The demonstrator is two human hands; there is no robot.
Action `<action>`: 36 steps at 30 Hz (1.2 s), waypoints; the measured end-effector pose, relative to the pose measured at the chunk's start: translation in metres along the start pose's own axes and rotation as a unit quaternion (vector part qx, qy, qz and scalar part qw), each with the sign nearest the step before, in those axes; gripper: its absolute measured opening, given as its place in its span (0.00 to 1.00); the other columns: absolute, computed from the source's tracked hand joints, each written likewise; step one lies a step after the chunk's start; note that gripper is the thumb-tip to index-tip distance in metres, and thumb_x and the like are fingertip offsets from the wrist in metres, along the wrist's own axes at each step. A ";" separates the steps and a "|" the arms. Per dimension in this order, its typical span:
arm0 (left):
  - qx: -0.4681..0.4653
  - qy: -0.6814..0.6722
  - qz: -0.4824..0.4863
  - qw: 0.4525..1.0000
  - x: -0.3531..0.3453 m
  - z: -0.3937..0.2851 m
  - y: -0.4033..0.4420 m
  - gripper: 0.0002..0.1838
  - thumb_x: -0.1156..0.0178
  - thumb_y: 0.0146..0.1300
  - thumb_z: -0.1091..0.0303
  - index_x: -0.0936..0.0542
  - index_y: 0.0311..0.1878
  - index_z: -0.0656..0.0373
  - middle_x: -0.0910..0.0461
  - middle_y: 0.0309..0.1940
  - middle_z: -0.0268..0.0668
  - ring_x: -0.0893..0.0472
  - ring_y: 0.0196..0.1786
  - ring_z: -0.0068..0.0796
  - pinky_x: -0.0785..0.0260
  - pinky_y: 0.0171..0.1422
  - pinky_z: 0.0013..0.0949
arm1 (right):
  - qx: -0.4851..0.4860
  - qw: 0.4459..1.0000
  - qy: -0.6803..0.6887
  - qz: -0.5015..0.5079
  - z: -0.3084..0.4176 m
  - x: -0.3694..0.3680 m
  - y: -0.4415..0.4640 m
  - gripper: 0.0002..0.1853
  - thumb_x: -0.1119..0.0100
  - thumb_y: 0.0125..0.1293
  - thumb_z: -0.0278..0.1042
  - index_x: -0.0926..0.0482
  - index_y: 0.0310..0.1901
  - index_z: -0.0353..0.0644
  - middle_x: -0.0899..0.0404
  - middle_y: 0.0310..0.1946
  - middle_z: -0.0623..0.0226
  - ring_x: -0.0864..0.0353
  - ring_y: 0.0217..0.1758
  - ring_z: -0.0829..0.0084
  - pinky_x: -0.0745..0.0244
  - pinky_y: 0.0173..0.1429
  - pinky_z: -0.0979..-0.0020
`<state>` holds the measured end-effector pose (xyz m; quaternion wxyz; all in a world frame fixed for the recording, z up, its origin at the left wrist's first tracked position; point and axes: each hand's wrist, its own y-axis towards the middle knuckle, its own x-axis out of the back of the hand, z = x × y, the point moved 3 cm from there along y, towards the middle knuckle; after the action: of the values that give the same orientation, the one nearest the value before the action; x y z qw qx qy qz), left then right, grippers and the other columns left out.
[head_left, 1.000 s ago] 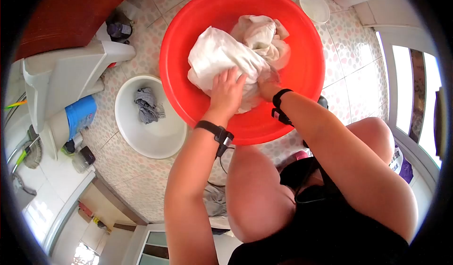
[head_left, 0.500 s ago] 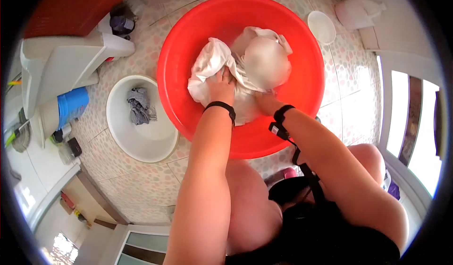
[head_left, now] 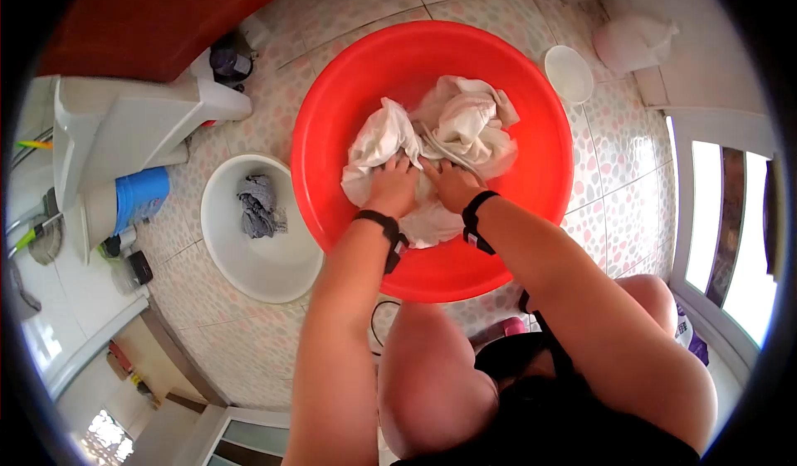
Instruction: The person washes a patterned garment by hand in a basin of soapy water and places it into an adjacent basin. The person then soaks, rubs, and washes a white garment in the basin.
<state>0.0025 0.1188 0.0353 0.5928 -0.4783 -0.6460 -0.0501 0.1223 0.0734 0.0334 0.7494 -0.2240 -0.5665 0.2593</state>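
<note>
A wet white cloth (head_left: 465,121) lies bunched in the large red basin (head_left: 531,76), with folds spread toward the near side. My left hand (head_left: 393,185) is on the left part of the cloth, its fingers curled into the folds. Close beside it, my right hand (head_left: 453,185) grips the cloth near the middle of the basin. The fingertips of both hands are partly sunk in the fabric. Dark bands circle both wrists.
Left of the basin stands a white tub (head_left: 220,242) holding a grey cloth (head_left: 257,207). A small white bowl (head_left: 569,74) sits at the upper right on the tiled floor (head_left: 614,146). A blue container (head_left: 141,196) is at the left.
My right hand has moved left and up, closer to my left hand. The rounded, puffed part of the cloth has collapsed into folds. The view has shifted slightly.
</note>
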 end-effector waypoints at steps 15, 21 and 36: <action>0.110 0.055 0.005 0.992 0.017 0.033 0.008 0.49 0.33 0.41 0.53 0.46 0.67 0.48 0.55 0.69 0.32 0.56 0.71 0.33 0.62 0.70 0.55 | 0.043 0.996 -0.072 0.037 -0.006 -0.016 0.011 0.36 0.52 0.58 0.31 0.54 0.68 0.50 0.35 0.52 0.43 0.23 0.46 0.55 0.28 0.49 0.63; 0.138 0.165 -0.030 0.976 -0.008 0.045 0.019 0.34 0.50 0.54 0.62 0.45 0.67 0.50 0.52 0.69 0.31 0.54 0.71 0.30 0.70 0.71 0.51 | 0.091 0.987 -0.124 -0.043 0.004 0.002 -0.001 0.39 0.51 0.57 0.30 0.58 0.68 0.51 0.26 0.41 0.48 0.20 0.37 0.58 0.26 0.43 0.64; 0.175 -0.004 0.010 0.984 -0.028 0.020 -0.036 0.47 0.38 0.50 0.52 0.53 0.69 0.51 0.62 0.69 0.50 0.56 0.70 0.50 0.55 0.69 0.49 | 0.060 0.992 -0.095 -0.051 0.003 -0.009 0.045 0.37 0.56 0.57 0.26 0.53 0.67 0.66 0.22 0.42 0.55 0.20 0.40 0.60 0.26 0.45 0.62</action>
<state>-0.0406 0.0959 0.0247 0.6654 -0.3734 -0.6424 0.0714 0.1111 0.1015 -0.0007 0.7163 -0.1237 -0.6297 0.2739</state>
